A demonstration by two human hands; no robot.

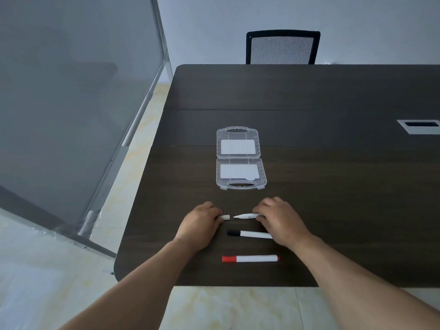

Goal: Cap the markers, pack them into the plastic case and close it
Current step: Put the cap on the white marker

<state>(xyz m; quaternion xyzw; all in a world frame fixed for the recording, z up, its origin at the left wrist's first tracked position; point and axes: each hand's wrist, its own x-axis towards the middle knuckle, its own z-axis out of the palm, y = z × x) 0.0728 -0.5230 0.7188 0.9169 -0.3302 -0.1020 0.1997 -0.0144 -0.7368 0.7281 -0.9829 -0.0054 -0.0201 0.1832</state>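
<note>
My left hand (202, 222) grips a white cap (225, 217), its open end pointing right. My right hand (279, 219) holds an uncapped white marker (246, 215) by its rear, tip pointing left at the cap with a small gap between them. Below them on the dark table (333, 186) lies a white marker with a black cap (248, 233), its right end hidden under my right hand. Nearer to me lies a white marker with a red cap (250, 258). The clear plastic case (240, 158) lies open flat beyond my hands, both halves showing white labels.
A metal-rimmed cable port (420, 126) is set into the table at the right. A black mesh chair (282, 47) stands at the far edge. A grey framed panel (71, 103) leans at the left, off the table. The near table edge is close to the red-capped marker.
</note>
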